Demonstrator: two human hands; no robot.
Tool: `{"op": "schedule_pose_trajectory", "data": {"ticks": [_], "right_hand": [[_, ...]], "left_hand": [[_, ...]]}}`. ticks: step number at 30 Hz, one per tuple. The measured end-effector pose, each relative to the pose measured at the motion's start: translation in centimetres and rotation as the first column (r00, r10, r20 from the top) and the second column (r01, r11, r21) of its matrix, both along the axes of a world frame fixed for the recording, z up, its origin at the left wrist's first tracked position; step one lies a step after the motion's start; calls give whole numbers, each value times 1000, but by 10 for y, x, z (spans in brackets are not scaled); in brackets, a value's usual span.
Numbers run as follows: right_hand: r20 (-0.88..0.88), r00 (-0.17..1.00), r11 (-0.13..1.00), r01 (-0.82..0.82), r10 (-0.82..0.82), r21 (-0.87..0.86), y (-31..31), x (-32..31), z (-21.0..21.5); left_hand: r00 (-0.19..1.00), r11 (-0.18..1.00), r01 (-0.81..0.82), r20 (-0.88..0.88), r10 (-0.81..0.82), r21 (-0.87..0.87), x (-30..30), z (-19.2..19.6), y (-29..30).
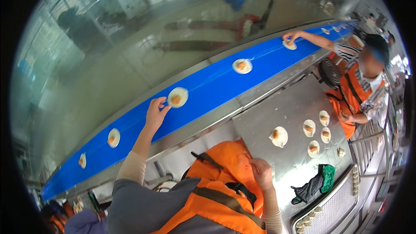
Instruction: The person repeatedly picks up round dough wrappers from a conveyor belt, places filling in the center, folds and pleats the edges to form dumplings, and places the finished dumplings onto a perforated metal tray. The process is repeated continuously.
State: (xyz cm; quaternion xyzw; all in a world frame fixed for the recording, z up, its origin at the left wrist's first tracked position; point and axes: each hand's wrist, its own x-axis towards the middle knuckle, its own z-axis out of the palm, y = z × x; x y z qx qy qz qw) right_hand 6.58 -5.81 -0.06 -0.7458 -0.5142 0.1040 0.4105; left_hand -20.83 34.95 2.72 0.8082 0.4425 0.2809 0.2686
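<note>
One orange apron (234, 156) with dark straps lies nearest, the right hand (262, 175) half-curled at its edge; whether those fingers hold anything I cannot tell; to the right, a pale perforated tray (331, 206) carries small folded dumplings (308, 222) along its sides; a grey and green cloth (316, 184) lies beside it on the metal table (260, 123), where five filled discs (281, 138) are spread out.

Farther out, the left hand (157, 113) pinches, thumb against fingers, the left edge of a wrapper (182, 93) over the blue belt (212, 89); this wrapper is round, thin and creamy white, laid open, its small lumpy orange-brown filling (176, 99) sitting below the middle; similar filled wrappers (114, 138) lie along the belt on both sides; farther right, a co-worker's hand (292, 35) touches another.
</note>
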Motion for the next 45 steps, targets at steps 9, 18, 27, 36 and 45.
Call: {"op": "schedule_pose_trajectory", "data": {"ticks": [9, 18, 27, 36, 45], "right_hand": [[180, 974, 989, 131, -141, 66, 0, -11, -17], [41, 994, 995, 102, -102, -7, 5, -14, -10], [-15, 984, 984, -177, 177, -3, 76, 15, 33], [-237, 959, 983, -176, 158, -57, 284, 36, 49], [291, 940, 893, -29, 177, -449, 407, -28, 21]], "left_hand": [[960, 941, -12, -267, -84, -339, -27, -3, 67], [995, 945, 16, -87, -47, -326, -73, -4, 63], [959, 974, -20, -280, -45, -227, -102, 29, 17], [836, 561, 244, 465, 292, -791, -66, 28, -35], [824, 487, 166, 392, 410, -858, -28, 10, -64]]}}
